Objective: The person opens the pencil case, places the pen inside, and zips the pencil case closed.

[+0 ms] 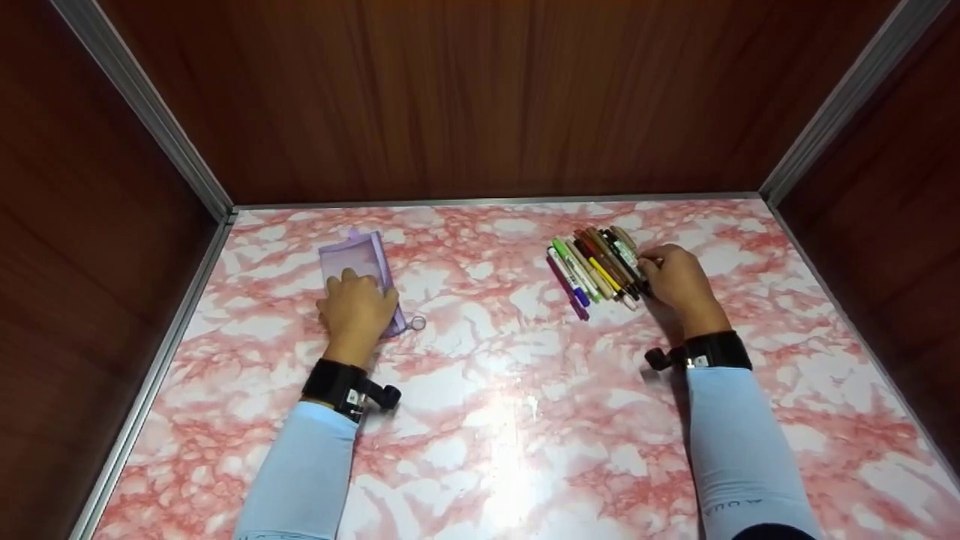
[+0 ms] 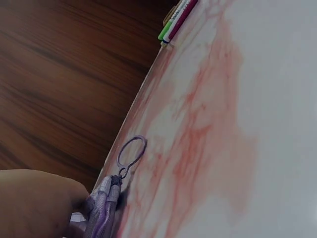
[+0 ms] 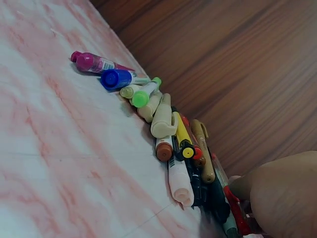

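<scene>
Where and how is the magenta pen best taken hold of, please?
I would pinch the magenta pen by its near end, coming from the person's left: that end juts out past the blue-capped pen beside it, and no other pen lies on its left side.

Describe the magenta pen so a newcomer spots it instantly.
On the table, find the pens beside the right hand. The magenta pen lies farthest from that hand, its body magenta, unlike its neighbour, a blue-capped white marker.
</scene>
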